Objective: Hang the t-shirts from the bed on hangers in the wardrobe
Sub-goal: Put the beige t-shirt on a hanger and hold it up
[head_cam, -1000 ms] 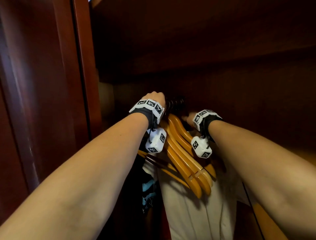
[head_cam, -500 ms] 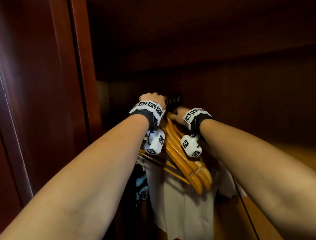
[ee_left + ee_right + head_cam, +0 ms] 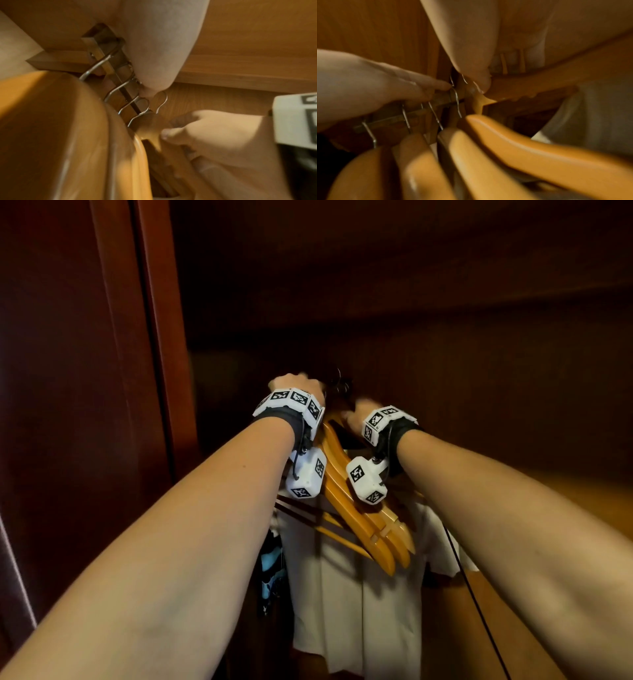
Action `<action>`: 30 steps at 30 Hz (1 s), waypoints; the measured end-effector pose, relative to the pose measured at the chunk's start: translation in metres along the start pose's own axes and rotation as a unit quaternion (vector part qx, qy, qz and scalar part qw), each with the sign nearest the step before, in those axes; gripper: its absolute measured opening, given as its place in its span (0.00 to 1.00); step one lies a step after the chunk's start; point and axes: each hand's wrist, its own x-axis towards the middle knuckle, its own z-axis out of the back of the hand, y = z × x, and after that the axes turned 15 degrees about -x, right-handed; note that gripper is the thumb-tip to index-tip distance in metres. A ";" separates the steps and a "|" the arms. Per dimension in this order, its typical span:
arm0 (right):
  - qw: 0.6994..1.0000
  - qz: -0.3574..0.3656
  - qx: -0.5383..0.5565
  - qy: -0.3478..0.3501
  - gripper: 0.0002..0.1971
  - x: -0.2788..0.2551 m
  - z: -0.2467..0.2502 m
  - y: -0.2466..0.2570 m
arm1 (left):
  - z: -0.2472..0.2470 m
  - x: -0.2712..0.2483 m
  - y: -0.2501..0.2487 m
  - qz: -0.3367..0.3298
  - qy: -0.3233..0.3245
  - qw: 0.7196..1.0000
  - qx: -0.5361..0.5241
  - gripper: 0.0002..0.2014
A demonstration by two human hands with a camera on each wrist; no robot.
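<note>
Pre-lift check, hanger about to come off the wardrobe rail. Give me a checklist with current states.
1. Right hand grips the wooden hanger near its neck: ok.
2. Left hand fingertip touches the end hook: ok.
3. End hook clear of the rail: cannot tell, too blurred.
4. Neighbouring hooks sit apart on the rail, not crossed with the end hook: ok.
5. Gripped hanger is bare: cannot tell; the white t-shirt hangs close by it.
</note>
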 end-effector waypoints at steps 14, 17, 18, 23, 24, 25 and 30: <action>0.989 -0.112 -0.056 -0.083 0.17 -0.047 0.007 -0.048 | -0.003 -0.027 -0.023 0.037 0.010 0.999 0.028 0.32; 0.985 -0.117 -0.066 -0.105 0.18 -0.073 0.011 -0.055 | -0.012 -0.045 -0.040 0.037 -0.018 0.999 -0.019 0.29; 0.984 -0.118 -0.073 -0.111 0.19 -0.082 0.014 -0.056 | -0.014 -0.050 -0.047 0.026 -0.029 0.998 -0.048 0.28; 0.977 -0.128 -0.077 -0.156 0.17 -0.132 0.025 -0.060 | -0.016 -0.081 -0.078 -0.069 -0.058 0.950 -0.300 0.22; 0.976 -0.132 -0.077 -0.157 0.17 -0.143 0.028 -0.060 | -0.016 -0.088 -0.082 -0.079 -0.052 0.930 -0.356 0.22; 0.975 -0.138 -0.080 -0.157 0.18 -0.154 0.031 -0.060 | -0.016 -0.095 -0.085 -0.086 -0.042 0.912 -0.399 0.21; 0.973 -0.154 -0.052 -0.165 0.16 -0.212 0.044 -0.062 | -0.008 -0.139 -0.097 -0.087 0.076 0.802 -0.586 0.20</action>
